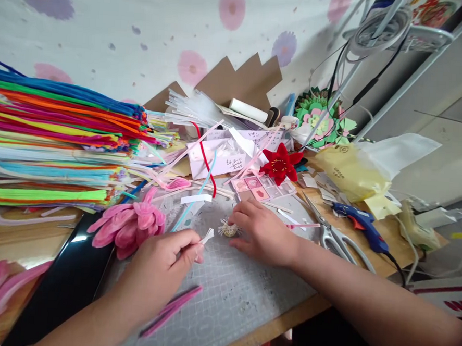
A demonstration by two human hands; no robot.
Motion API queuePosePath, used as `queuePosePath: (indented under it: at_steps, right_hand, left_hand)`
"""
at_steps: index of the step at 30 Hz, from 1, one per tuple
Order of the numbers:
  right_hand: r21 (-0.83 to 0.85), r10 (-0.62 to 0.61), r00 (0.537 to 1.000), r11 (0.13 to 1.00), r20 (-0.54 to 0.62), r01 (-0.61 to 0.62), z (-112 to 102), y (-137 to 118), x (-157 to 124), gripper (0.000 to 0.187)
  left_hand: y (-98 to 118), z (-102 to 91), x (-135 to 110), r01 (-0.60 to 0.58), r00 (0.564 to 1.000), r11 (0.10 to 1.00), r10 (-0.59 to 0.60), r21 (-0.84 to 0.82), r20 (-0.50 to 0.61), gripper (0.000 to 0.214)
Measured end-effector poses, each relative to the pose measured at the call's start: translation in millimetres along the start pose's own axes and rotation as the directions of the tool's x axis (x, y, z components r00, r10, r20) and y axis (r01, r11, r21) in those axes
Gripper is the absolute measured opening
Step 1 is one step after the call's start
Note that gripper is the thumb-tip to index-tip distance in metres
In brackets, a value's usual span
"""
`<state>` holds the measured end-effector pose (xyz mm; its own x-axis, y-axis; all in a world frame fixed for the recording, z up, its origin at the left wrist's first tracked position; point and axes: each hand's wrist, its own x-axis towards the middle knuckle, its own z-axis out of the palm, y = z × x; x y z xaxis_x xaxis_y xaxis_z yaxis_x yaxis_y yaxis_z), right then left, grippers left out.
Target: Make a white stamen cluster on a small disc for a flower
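At the centre of the frame, a white bundle is pinched in the fingers of the left hand. Just right of it, a beige bundle is flanked by the slightly parted fingers of the right hand; whether it is gripped cannot be told. Pink strips are laid on the mat at lower centre. A pink flower is seen at centre left, scissors at centre right.
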<state>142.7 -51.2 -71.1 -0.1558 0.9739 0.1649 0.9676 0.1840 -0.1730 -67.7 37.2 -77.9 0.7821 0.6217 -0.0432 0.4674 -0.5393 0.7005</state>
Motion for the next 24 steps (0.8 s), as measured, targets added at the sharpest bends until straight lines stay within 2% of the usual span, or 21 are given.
queuePosePath:
  at_steps: [3,6,8,9,10,12,13,14,15,17,19,21,24]
  right_hand:
    - [-0.064,0.010,0.999,0.998,0.039,-0.007,6.8,2.7,7.8,0.025]
    - [-0.071,0.018,1.000,0.997,0.002,-0.018,7.7,5.4,9.3,0.010]
    - [0.096,0.097,0.993,0.991,-0.063,-0.091,5.6,6.7,9.2,0.012]
    - [0.263,0.180,0.981,0.952,-0.071,-0.156,3.7,6.9,8.9,0.013]
    - [0.480,0.282,0.958,0.848,-0.046,-0.226,1.4,6.4,8.3,0.012]
    - [0.830,0.428,0.899,0.468,0.089,-0.305,-4.0,3.0,5.8,0.013]
    - [0.910,0.453,0.877,0.278,0.160,-0.309,-6.4,-0.1,4.0,0.016]
    - [0.945,0.457,0.864,0.130,0.213,-0.301,-8.5,-4.0,2.0,0.019]
    - [0.957,0.454,0.857,0.032,0.243,-0.289,-9.9,-8.6,-0.2,0.022]
    - [0.958,0.451,0.848,-0.062,0.277,-0.280,-10.9,-18.3,-4.3,0.028]
    - [0.955,0.450,0.842,-0.123,0.297,-0.270,-9.6,-26.5,-7.4,0.033]
    - [0.959,0.452,0.846,-0.116,0.284,-0.260,-7.2,-31.2,-9.1,0.036]
    - [0.965,0.445,0.859,-0.062,0.254,-0.253,-3.3,-31.9,-9.7,0.039]
  left_hand:
    - [1.1,-0.5,0.4,0.010,1.000,0.998,-0.012,-0.059,-0.023,0.029]
    - [0.5,1.0,1.3,0.028,0.999,0.988,-0.030,-0.151,-0.011,0.027]
    - [-1.3,2.4,1.7,0.038,0.999,0.962,-0.046,-0.269,-0.023,0.025]
    - [-2.2,3.1,1.7,0.036,0.998,0.935,-0.053,-0.353,-0.038,0.024]
    - [-2.8,3.9,1.6,0.028,0.997,0.892,-0.059,-0.451,-0.055,0.021]
    - [-2.2,5.9,1.0,0.018,0.994,0.756,-0.084,-0.654,-0.069,0.017]
    - [-0.9,7.0,0.7,0.025,0.994,0.669,-0.098,-0.743,-0.056,0.015]
    - [1.1,8.1,0.3,0.040,0.994,0.573,-0.108,-0.818,-0.028,0.014]
    - [3.5,9.3,-0.1,0.061,0.994,0.478,-0.108,-0.876,0.010,0.013]
    - [8.6,11.2,-0.8,0.107,0.993,0.315,-0.080,-0.943,0.086,0.011]
    - [12.4,12.1,-1.2,0.134,0.991,0.215,-0.055,-0.967,0.125,0.009]
    - [13.8,11.8,-0.9,0.145,0.989,0.163,-0.060,-0.976,0.137,0.009]
    - [12.0,10.4,-0.1,0.159,0.985,0.120,-0.081,-0.980,0.150,0.009]
